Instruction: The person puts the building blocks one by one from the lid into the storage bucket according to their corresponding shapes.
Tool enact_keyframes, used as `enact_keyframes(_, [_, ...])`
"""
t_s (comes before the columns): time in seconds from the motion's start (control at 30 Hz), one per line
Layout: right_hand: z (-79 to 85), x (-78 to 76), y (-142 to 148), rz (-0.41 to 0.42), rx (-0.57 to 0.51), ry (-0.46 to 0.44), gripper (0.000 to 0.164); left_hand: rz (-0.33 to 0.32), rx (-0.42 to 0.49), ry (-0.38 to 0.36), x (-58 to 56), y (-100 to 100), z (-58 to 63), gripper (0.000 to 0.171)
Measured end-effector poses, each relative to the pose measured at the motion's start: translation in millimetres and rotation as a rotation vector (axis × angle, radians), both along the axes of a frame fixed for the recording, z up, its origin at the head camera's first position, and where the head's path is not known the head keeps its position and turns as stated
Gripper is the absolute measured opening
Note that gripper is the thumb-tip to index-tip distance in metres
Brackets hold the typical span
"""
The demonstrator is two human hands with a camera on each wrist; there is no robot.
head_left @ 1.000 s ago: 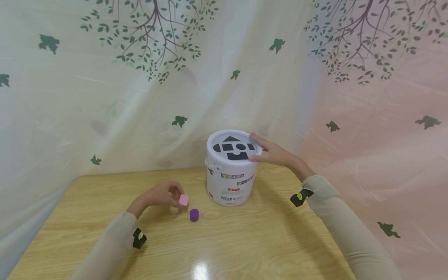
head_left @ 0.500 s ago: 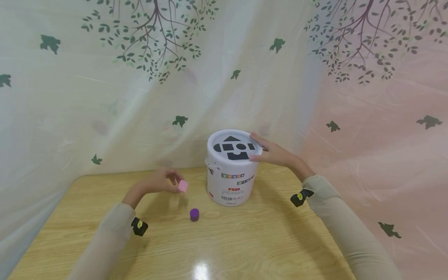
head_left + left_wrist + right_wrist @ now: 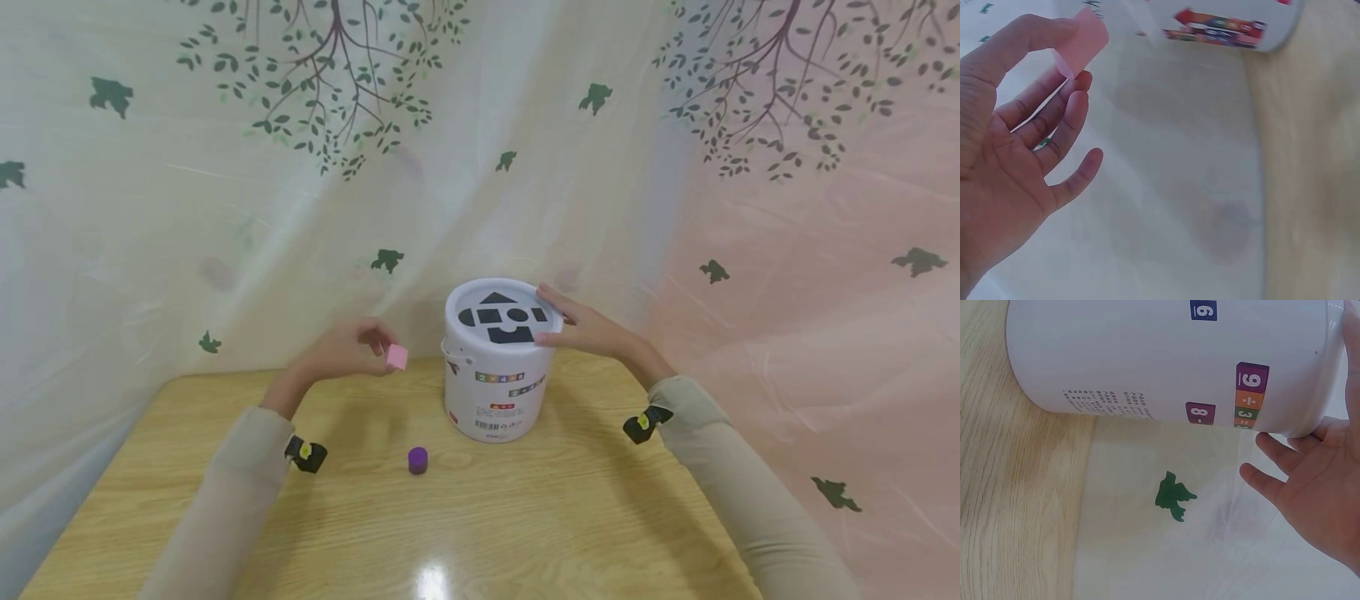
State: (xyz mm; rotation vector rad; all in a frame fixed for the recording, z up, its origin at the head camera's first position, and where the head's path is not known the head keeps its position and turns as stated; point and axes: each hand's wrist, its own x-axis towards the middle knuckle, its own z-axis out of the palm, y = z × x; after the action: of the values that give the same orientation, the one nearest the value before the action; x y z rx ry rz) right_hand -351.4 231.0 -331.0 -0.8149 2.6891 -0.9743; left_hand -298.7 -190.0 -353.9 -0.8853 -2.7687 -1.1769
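My left hand point(image 3: 347, 350) pinches a small pink block point(image 3: 397, 357) between thumb and fingertips, raised above the table to the left of the bucket. In the left wrist view the thumb lies on the pink block point(image 3: 1087, 40), while the other fingers spread loosely below. A white shape-sorter bucket point(image 3: 495, 392) stands upright, its lid point(image 3: 535, 302) cut with dark openings of several shapes. My right hand point(image 3: 592, 330) rests on the right side of the lid's rim, fingers spread and mostly straight. On the table in front sits a purple cylinder block point(image 3: 417, 461).
The wooden table point(image 3: 480, 517) reaches back to a pale curtain point(image 3: 300, 250) printed with branches and leaves, close behind the bucket. A thin handle point(image 3: 452, 353) hangs at the bucket's left side. Each wrist carries a black camera, the left camera point(image 3: 306, 454) and the right camera point(image 3: 647, 423).
My left hand has lifted the pink block up and away from the table, past the purple cylinder block. The right hand and the bucket have stayed in place.
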Motion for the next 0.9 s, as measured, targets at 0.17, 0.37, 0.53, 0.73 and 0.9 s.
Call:
enact_keyframes(0.17, [-0.6, -0.7, 0, 0.001, 0.006, 0.005, 0.098, -0.006, 0.022, 0.068, -5.0, 11, 20.7, 0.034])
enact_keyframes(0.37, [0.2, -0.2, 1, 0.000, 0.006, 0.002, 0.099, 0.009, -0.003, 0.084, -9.6, 27, 43.0, 0.036])
enact_keyframes(0.53, [-0.4, -0.6, 2, -0.002, -0.007, -0.007, 0.099, 0.026, -0.020, 0.074, -11.8, 41, 59.7, 0.037])
enact_keyframes(0.73, [-2.9, -2.8, 3, -0.005, -0.004, -0.004, 0.100, 0.051, -0.038, 0.094, -16.0, 58, 71.0, 0.035])
enact_keyframes(0.9, [-3.4, -3.5, 2, -0.006, -0.002, -0.001, 0.100, 0.088, -0.058, 0.080, -19.3, 72, 75.0, 0.037])
